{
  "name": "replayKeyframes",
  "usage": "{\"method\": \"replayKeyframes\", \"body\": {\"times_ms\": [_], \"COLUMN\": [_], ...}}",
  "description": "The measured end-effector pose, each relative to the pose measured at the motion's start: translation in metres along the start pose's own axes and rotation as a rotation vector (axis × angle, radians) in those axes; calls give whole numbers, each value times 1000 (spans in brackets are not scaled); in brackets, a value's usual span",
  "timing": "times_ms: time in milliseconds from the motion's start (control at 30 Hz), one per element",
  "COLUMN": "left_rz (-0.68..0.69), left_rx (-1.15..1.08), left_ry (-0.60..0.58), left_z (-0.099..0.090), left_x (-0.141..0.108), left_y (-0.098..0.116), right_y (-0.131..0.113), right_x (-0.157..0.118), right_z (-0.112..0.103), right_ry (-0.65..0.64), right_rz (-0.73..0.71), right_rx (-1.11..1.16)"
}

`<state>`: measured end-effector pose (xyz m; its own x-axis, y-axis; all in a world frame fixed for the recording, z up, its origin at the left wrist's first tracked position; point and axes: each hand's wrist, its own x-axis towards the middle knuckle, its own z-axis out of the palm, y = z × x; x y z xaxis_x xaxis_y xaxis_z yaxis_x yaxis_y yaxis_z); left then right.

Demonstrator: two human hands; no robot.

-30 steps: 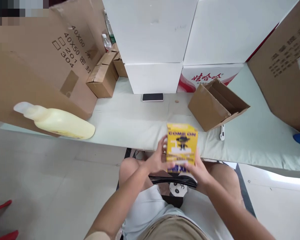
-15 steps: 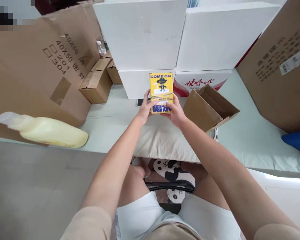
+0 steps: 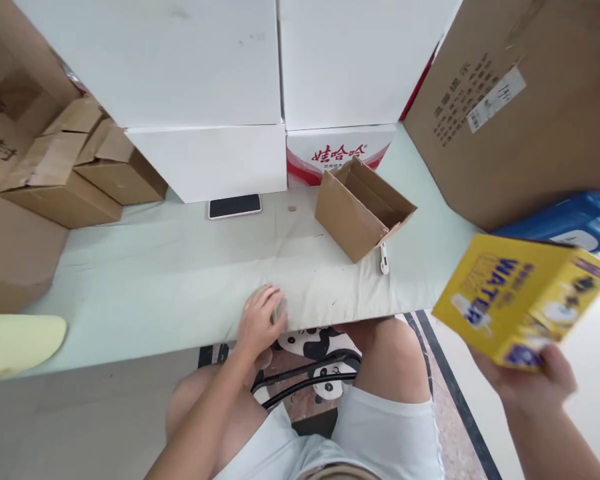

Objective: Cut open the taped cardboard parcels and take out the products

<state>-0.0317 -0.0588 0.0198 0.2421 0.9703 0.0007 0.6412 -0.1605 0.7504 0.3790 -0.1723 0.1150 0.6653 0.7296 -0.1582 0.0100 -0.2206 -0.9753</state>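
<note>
At the right, my right hand (image 3: 535,380) holds the yellow box (image 3: 505,293) from below, past the table edge. The box is tilted, with "WATER" lettering on one side. My left hand (image 3: 264,315) rests at the front edge of the table (image 3: 180,273), its fingers curled round a small greyish thing, mostly hidden. An open brown carton (image 3: 350,217) stands tilted in the middle. Beside its lower corner lies a small white object (image 3: 384,259). A phone (image 3: 235,206) lies face up near the white boxes.
White boxes (image 3: 205,163) are stacked at the back, one with red print (image 3: 337,157). Two small cartons (image 3: 60,173) sit at left, near a pale yellow bottle (image 3: 20,343). A blue bottle (image 3: 560,220) lies by the large carton (image 3: 530,133) at right.
The view has shifted right and down. My left hand has let go of the yellow box and dropped to the table edge. My right hand has carried the box far right and turned it.
</note>
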Motion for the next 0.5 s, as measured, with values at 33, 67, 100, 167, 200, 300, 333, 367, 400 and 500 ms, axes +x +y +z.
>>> {"method": "replayKeyframes", "body": {"times_ms": [33,67,100,167,200,300,333,367,400,500], "left_rz": [28,59,88,125,141,207,237,269,298,354], "left_rx": [111,220,312,426,466,569,597,621,639,665], "left_ry": [9,19,25,38,44,72,94,122,155,219], "left_z": [5,9,12,15,16,17,18,19,20,22], "left_x": [1,2,3,2,2,1,0,0,0,0], "left_y": [0,1,1,1,0,-5,-7,-9,-11,-14], "right_y": [-2,-3,-3,-2,-2,-8,-12,-16,-20,-32], "right_x": [25,53,84,146,176,247,265,280,293,325], "right_z": [5,12,20,39,50,89,103,117,130,171], "right_ry": [-1,-34,-27,-67,-64,-39,-20,2,26,78], "right_rz": [-22,-42,-52,1,26,97,109,113,108,70], "right_rx": [61,77,71,38,34,26,20,13,5,-38]}}
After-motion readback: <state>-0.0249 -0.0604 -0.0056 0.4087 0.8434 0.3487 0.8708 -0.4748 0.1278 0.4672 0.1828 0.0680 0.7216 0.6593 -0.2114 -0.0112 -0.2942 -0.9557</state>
